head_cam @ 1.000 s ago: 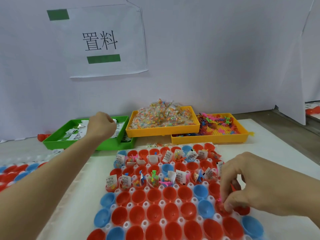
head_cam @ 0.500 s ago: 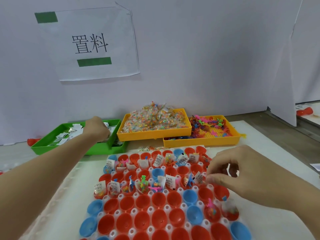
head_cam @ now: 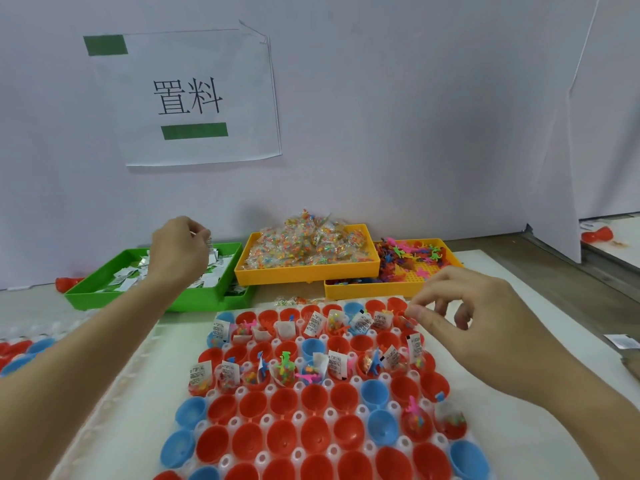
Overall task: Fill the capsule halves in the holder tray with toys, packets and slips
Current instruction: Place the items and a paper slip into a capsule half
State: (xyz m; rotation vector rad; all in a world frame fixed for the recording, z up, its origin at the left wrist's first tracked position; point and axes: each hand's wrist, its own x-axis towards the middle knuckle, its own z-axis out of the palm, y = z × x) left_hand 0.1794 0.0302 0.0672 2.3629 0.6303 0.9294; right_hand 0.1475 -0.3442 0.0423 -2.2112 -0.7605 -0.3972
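Left hand (head_cam: pixel 180 251) pinches slips (head_cam: pixel 209 244) above green tray (head_cam: pixel 152 299), eleven o'clock; right hand (head_cam: pixel 478 327) hovers over holder tray (head_cam: pixel 242 393), fingers curled.

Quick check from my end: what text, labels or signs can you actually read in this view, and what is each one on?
"置料": large black characters on the white paper sign on the wall, between two plain green tape strips.
Paper slips standing in the filled capsule halves: dark printed blocks, too small to read.
Slips in the green tray: print too blurred to read.
Nothing else readable.
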